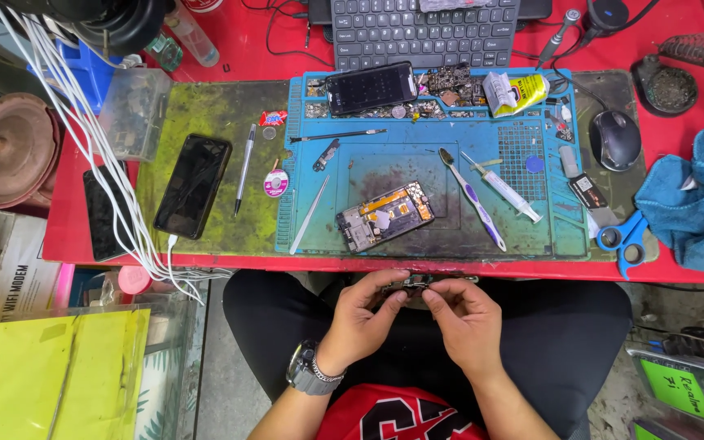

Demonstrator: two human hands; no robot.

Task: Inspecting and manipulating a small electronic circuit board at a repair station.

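Below the desk edge, left hand point(362, 314) and right hand point(464, 314) each grip pinched on a small circuit board point(414, 284) lying left-to-right.

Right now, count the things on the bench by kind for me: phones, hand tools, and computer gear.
Phones: 4 (black phone, dark phone under the white cables, phone on the blue mat, opened phone)
Hand tools: 4 (tweezers, toothbrush, syringe, blue scissors)
Computer gear: 2 (keyboard, mouse)
Total: 10
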